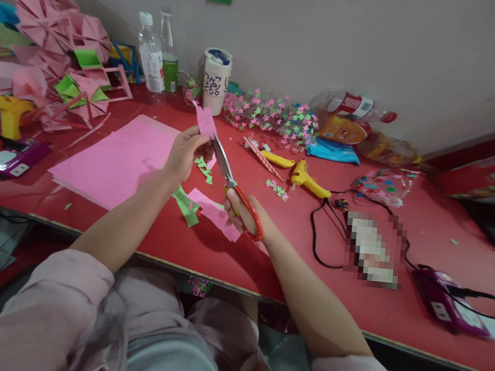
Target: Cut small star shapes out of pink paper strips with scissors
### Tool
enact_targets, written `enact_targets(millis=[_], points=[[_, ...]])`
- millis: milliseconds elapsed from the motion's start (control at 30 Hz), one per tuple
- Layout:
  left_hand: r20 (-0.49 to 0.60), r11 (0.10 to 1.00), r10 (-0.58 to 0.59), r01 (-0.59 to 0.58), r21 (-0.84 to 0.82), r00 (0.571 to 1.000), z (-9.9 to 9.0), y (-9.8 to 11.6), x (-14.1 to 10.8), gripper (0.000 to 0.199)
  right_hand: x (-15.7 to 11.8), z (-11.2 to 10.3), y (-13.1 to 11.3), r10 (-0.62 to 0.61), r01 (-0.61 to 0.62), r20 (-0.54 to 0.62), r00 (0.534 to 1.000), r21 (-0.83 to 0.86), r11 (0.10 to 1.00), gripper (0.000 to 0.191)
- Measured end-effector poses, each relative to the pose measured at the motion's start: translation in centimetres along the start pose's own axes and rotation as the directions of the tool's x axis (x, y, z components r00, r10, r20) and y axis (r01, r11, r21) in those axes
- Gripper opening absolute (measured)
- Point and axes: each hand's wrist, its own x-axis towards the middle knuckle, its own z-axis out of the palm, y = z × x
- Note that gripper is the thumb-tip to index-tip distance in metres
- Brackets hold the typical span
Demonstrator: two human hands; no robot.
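I see the pink strip (205, 122) up over the red worktop (278, 235), pinched in my left hand (186, 150). My right hand (241, 211) grips the scissors (229, 179), blades at the strip. Pink sheets (119, 155) lie left.

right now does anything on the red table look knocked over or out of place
A red-capped plastic bottle lies on its side by the wall, while the white-capped one stands upright; no spill shows.
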Motion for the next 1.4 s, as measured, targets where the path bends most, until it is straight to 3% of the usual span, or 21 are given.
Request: enact_targets(millis=[567, 967, 1400], points=[[0.012, 0.999, 0.003, -0.002, -0.052, 1.0, 0.11, 0.05, -0.05, 0.009, 0.06, -0.12, 0.11, -0.024, 0.024, 0.016, 1.0, 0.006, 1.0, 0.043], [0.009, 0.998, -0.021, 0.021, -0.056, 1.0, 0.08, 0.02, -0.03, 0.009, 0.59, -0.31, 0.3, 0.025, -0.026, 0.07, 0.997, 0.02, 0.999, 0.044], [-0.024, 0.999, 0.001, -0.001, 0.033, 1.0, -0.03, 0.36, -0.09, 0.01, 0.48, -0.26, -0.04, 0.023, -0.025, -0.055, 0.998, -0.041, 0.999, 0.043]])
